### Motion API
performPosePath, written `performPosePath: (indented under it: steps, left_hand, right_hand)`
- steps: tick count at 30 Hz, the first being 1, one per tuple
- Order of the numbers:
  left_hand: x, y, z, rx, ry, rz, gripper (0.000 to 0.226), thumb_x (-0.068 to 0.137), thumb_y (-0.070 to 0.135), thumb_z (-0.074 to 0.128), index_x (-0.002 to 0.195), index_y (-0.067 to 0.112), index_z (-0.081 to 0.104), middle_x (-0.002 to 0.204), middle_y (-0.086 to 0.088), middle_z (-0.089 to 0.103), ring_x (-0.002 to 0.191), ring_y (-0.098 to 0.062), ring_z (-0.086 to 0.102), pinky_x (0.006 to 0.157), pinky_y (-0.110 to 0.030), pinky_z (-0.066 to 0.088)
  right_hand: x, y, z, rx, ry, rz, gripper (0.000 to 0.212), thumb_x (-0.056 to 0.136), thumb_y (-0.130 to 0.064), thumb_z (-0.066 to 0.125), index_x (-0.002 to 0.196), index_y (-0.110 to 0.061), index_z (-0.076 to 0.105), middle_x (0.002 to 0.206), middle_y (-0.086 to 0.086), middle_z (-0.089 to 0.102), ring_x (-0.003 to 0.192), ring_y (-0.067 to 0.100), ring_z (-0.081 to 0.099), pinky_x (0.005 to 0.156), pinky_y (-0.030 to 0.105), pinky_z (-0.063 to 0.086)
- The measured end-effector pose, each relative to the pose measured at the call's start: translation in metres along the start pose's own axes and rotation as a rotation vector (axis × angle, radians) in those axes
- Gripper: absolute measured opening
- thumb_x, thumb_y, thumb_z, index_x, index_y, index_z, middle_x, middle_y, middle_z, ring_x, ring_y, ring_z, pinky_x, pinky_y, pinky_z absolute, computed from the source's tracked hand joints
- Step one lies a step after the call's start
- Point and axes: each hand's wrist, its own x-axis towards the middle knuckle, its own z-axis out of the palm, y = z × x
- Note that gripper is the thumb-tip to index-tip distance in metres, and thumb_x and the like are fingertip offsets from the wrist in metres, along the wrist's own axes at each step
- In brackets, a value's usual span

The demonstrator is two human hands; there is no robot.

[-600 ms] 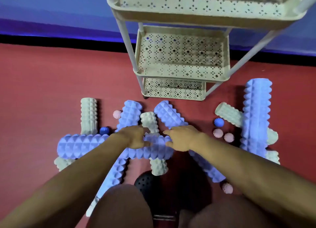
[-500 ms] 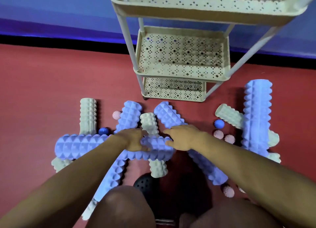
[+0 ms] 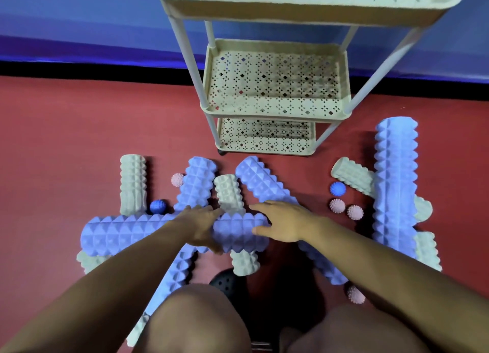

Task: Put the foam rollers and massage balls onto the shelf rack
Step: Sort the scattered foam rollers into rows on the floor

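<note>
The long blue foam roller (image 3: 148, 233) lies crosswise on the red floor (image 3: 53, 141), right in front of my knees, resting on top of other rollers. My left hand (image 3: 203, 227) is wrapped over its right half, fingers over the far side and thumb (image 3: 211, 248) curled on the near side, so I am holding it. My right hand (image 3: 281, 224) sits at the roller's right end, fingers spread fairly wide, thumb touching the end; I cannot tell whether it truly grips anything.

Under the roller a short pale roller (image 3: 229, 194) runs away from me, its near end poking out below. Two more blue rollers cross beneath as well: one slanting from the far side toward my left knee (image 3: 197, 186), the other slanting under my right forearm (image 3: 260, 179).

A pale roller (image 3: 132, 183) stands off to the left, with a blue spiky ball (image 3: 158, 206) just beside it and a pink ball (image 3: 177, 179) a little farther off. To the right lie a blue ball (image 3: 338, 188), two pink balls (image 3: 337, 206), and a big blue roller (image 3: 395, 183) lying over pale ones. Another pink ball (image 3: 356, 294) sits by my right arm.

The cream shelf rack (image 3: 275, 114) stands beyond the pile, near the floor's far edge by the blue wall, its perforated tiers bare.
</note>
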Motion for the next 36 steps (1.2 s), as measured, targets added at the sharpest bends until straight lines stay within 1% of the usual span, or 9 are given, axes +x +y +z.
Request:
performPosePath:
  steps: [4, 7, 11, 15, 19, 22, 28, 33, 36]
  left_hand:
    - [-0.019, 0.01, -0.041, 0.026, 0.071, 0.07, 0.101, 0.053, 0.083, 0.069, 0.137, 0.037, 0.038, 0.119, 0.008, 0.054, 0.115, -0.026, 0.05, 0.092, -0.043, 0.035]
    - [-0.042, 0.024, -0.084, 0.132, 0.174, 0.152, 0.106, 0.058, 0.081, 0.071, 0.147, 0.038, 0.031, 0.133, 0.007, 0.051, 0.122, -0.028, 0.048, 0.095, -0.045, 0.035]
    - [-0.082, 0.048, -0.132, 0.262, 0.265, 0.28, 0.109, 0.06, 0.077, 0.074, 0.15, 0.036, 0.027, 0.141, 0.002, 0.048, 0.126, -0.028, 0.047, 0.105, -0.042, 0.038]
    - [-0.127, 0.074, -0.166, 0.329, 0.347, 0.366, 0.108, 0.061, 0.075, 0.077, 0.147, 0.027, 0.034, 0.135, 0.002, 0.052, 0.119, -0.027, 0.052, 0.101, -0.037, 0.041]
    - [-0.168, 0.098, -0.18, 0.31, 0.45, 0.457, 0.103, 0.058, 0.071, 0.082, 0.141, 0.028, 0.04, 0.125, 0.003, 0.057, 0.11, -0.026, 0.057, 0.093, -0.04, 0.046]
    - [-0.189, 0.12, -0.176, 0.339, 0.459, 0.517, 0.105, 0.059, 0.067, 0.083, 0.146, 0.028, 0.038, 0.132, 0.003, 0.056, 0.114, -0.026, 0.055, 0.099, -0.04, 0.044]
    - [-0.205, 0.16, -0.153, 0.214, 0.632, 0.521, 0.12, 0.058, 0.094, 0.051, 0.151, 0.019, 0.036, 0.141, -0.005, 0.047, 0.126, -0.026, 0.046, 0.109, -0.038, 0.034]
    - [-0.205, 0.199, -0.141, -0.127, 0.649, 0.411, 0.122, 0.062, 0.101, 0.027, 0.155, 0.022, 0.029, 0.157, -0.01, 0.032, 0.141, -0.031, 0.036, 0.116, -0.043, 0.031]
    - [-0.202, 0.233, -0.139, -0.261, 0.596, 0.38, 0.084, 0.09, 0.071, 0.044, 0.153, 0.018, 0.032, 0.155, -0.011, 0.039, 0.138, -0.03, 0.043, 0.112, -0.037, 0.035]
  right_hand:
    - [-0.01, -0.009, -0.02, 0.106, 0.044, 0.006, 0.035, 0.083, -0.065, 0.066, 0.094, -0.035, 0.053, 0.089, -0.014, 0.057, 0.085, 0.016, 0.055, 0.073, 0.033, 0.047]
    - [-0.033, -0.019, -0.045, 0.136, 0.109, 0.0, 0.069, 0.068, -0.081, 0.065, 0.122, -0.041, 0.052, 0.105, -0.017, 0.06, 0.095, 0.016, 0.061, 0.086, 0.037, 0.054]
    - [-0.082, -0.035, -0.082, 0.187, 0.123, 0.015, 0.09, 0.064, -0.076, 0.077, 0.139, -0.037, 0.045, 0.12, -0.015, 0.061, 0.106, 0.014, 0.061, 0.094, 0.032, 0.05]
    - [-0.137, -0.057, -0.112, 0.333, 0.212, -0.052, 0.067, 0.074, -0.052, 0.085, 0.128, -0.04, 0.049, 0.112, -0.032, 0.055, 0.101, -0.005, 0.055, 0.087, 0.007, 0.037]
    - [-0.188, -0.077, -0.132, 0.329, 0.192, 0.002, 0.036, 0.079, -0.06, 0.078, 0.1, -0.037, 0.058, 0.098, -0.018, 0.065, 0.092, 0.011, 0.062, 0.08, 0.024, 0.044]
    - [-0.22, -0.086, -0.125, 0.331, 0.159, 0.048, 0.049, 0.078, -0.067, 0.073, 0.106, -0.028, 0.067, 0.107, -0.008, 0.073, 0.101, 0.019, 0.068, 0.086, 0.026, 0.051]
    - [-0.291, -0.075, -0.111, 0.422, 0.211, 0.211, 0.066, 0.072, -0.076, 0.072, 0.114, -0.026, 0.071, 0.113, -0.006, 0.074, 0.108, 0.017, 0.069, 0.101, 0.038, 0.052]
    - [-0.333, -0.029, -0.11, 0.488, 0.313, 0.366, 0.116, 0.038, -0.098, 0.067, 0.118, -0.014, 0.065, 0.111, -0.003, 0.069, 0.101, 0.016, 0.066, 0.099, 0.037, 0.051]
    - [-0.361, -0.018, -0.117, 0.467, 0.42, 0.442, 0.082, 0.068, -0.074, 0.077, 0.114, -0.01, 0.055, 0.101, -0.001, 0.053, 0.082, 0.015, 0.053, 0.072, 0.028, 0.046]
